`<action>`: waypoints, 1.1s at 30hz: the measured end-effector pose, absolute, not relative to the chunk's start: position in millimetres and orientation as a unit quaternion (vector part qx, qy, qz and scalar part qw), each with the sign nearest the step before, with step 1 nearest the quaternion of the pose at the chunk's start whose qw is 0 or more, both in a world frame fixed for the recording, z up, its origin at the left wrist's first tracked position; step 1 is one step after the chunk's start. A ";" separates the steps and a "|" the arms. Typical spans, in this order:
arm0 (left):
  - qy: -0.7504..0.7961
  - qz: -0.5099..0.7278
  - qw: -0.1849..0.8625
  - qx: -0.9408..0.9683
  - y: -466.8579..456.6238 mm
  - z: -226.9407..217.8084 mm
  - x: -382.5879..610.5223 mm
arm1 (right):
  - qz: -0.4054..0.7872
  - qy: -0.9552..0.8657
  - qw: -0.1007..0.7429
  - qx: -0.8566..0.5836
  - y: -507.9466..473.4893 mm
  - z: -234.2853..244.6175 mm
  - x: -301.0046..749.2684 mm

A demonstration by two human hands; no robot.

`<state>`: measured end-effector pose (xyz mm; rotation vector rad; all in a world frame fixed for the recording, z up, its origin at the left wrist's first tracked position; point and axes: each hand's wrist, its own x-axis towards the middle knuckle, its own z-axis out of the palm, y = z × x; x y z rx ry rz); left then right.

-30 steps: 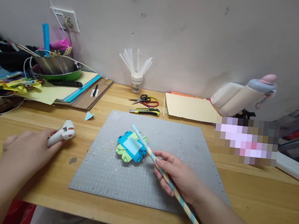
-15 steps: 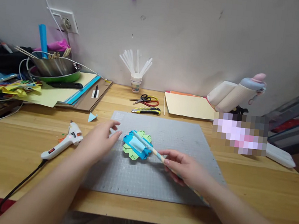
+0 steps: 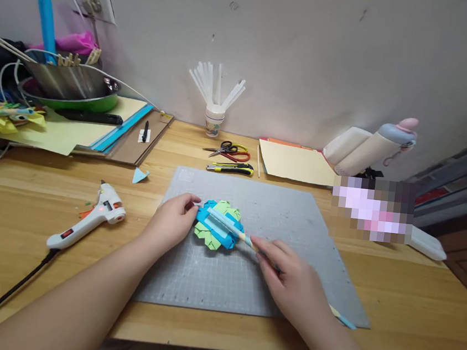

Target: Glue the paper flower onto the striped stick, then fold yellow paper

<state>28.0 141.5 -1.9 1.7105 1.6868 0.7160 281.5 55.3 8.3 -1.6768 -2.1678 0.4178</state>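
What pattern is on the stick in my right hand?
Spiral stripes of light blue and cream on the stick, best seen in the head view.

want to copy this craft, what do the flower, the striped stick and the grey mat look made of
The flower looks like folded matte paper: flat creased petals. The striped stick is probably rolled paper, by its spiral blue and cream bands. The grey mat seems a dull rubbery plastic with a printed grid.
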 end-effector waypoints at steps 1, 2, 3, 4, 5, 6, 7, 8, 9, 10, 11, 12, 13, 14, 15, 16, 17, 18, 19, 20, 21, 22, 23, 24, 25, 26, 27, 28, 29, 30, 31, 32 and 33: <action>0.639 0.269 0.310 0.651 140.9 -1.1 28.4 | 0.137 -0.772 0.182 -0.594 54.9 7.4 280.7; 0.636 0.267 0.309 0.654 140.4 -0.4 28.5 | 0.125 -0.774 0.182 -0.593 54.8 6.9 280.1; 0.633 0.264 0.310 0.659 139.9 0.0 28.5 | 0.116 -0.775 0.182 -0.594 54.8 6.7 279.5; 0.628 0.261 0.312 0.663 139.5 0.2 28.4 | 0.109 -0.776 0.182 -0.594 54.9 6.8 278.9; 0.624 0.259 0.313 0.667 139.2 0.1 28.4 | 0.104 -0.778 0.181 -0.592 55.1 7.2 278.2; 0.621 0.257 0.314 0.670 139.0 -0.1 28.5 | 0.103 -0.779 0.180 -0.591 55.4 7.6 277.5; 0.620 0.255 0.315 0.672 138.8 -0.4 28.6 | 0.102 -0.780 0.179 -0.591 55.7 8.0 276.8; 0.620 0.254 0.314 0.673 138.9 -0.8 28.7 | 0.101 -0.780 0.180 -0.590 56.0 8.2 276.2; 0.621 0.254 0.314 0.672 139.0 -1.2 28.9 | 0.100 -0.780 0.181 -0.591 56.2 8.3 275.6; 0.622 0.255 0.315 0.670 139.3 -1.4 29.1 | 0.098 -0.778 0.182 -0.593 56.4 8.1 275.0; 0.623 0.255 0.316 0.668 139.6 -1.5 29.2 | 0.096 -0.777 0.183 -0.595 56.5 7.8 274.5; 0.624 0.256 0.318 0.666 139.9 -1.4 29.4 | 0.095 -0.776 0.184 -0.595 56.6 7.3 274.1; 0.624 0.257 0.322 0.664 140.2 -1.2 29.6 | 0.096 -0.776 0.186 -0.595 56.8 6.8 273.7; 0.624 0.258 0.326 0.662 140.5 -0.9 29.8 | 0.098 -0.776 0.187 -0.595 56.9 6.2 273.3; 0.623 0.258 0.331 0.660 140.7 -0.5 30.1 | 0.100 -0.775 0.189 -0.595 57.1 5.7 272.9; 0.623 0.259 0.335 0.658 140.9 -0.1 30.4 | 0.103 -0.774 0.191 -0.595 57.3 5.3 272.6; 0.622 0.259 0.340 0.656 141.0 0.2 30.7 | 0.105 -0.772 0.193 -0.596 57.5 5.1 272.1; 0.621 0.261 0.344 0.655 141.0 0.3 30.9 | 0.107 -0.771 0.195 -0.597 57.7 5.1 271.7; 0.620 0.262 0.347 0.653 141.0 0.3 31.1 | 0.107 -0.769 0.195 -0.599 57.9 5.2 271.2; 0.619 0.264 0.350 0.652 141.0 0.3 31.2 | 0.108 -0.768 0.195 -0.601 58.1 5.4 270.7; 0.618 0.266 0.352 0.651 141.0 0.2 31.3 | 0.108 -0.767 0.195 -0.602 58.2 5.5 270.3; 0.616 0.269 0.355 0.650 140.9 0.2 31.3 | 0.108 -0.766 0.196 -0.603 58.4 5.6 269.9; 0.615 0.270 0.357 0.649 140.8 0.3 31.4 | 0.108 -0.765 0.199 -0.603 58.5 5.6 269.6; 0.614 0.271 0.359 0.648 140.6 0.5 31.4 | 0.109 -0.764 0.201 -0.603 58.6 5.3 269.4; 0.614 0.272 0.361 0.647 140.5 0.8 31.5 | 0.111 -0.764 0.203 -0.603 58.6 4.9 269.3; 0.614 0.273 0.362 0.646 140.3 1.2 31.6 | 0.114 -0.763 0.204 -0.603 58.6 4.4 269.3; 0.614 0.273 0.364 0.645 140.1 1.7 31.6 | 0.117 -0.762 0.205 -0.603 58.7 3.7 269.4; 0.615 0.273 0.365 0.644 140.0 2.2 31.7 | 0.119 -0.761 0.205 -0.604 58.6 3.0 269.5; 0.616 0.273 0.365 0.643 139.8 2.6 31.7 | 0.120 -0.760 0.204 -0.605 58.6 2.3 269.6; 0.617 0.273 0.365 0.641 139.7 2.8 31.7 | 0.121 -0.760 0.203 -0.605 58.6 1.7 269.7; 0.618 0.274 0.365 0.640 139.7 2.8 31.6 | 0.123 -0.759 0.203 -0.606 58.5 1.1 269.8; 0.619 0.274 0.365 0.640 139.7 2.7 31.5 | 0.125 -0.759 0.203 -0.606 58.3 0.6 269.8; 0.619 0.274 0.365 0.639 139.7 2.3 31.3 | 0.127 -0.758 0.203 -0.607 58.1 0.2 269.8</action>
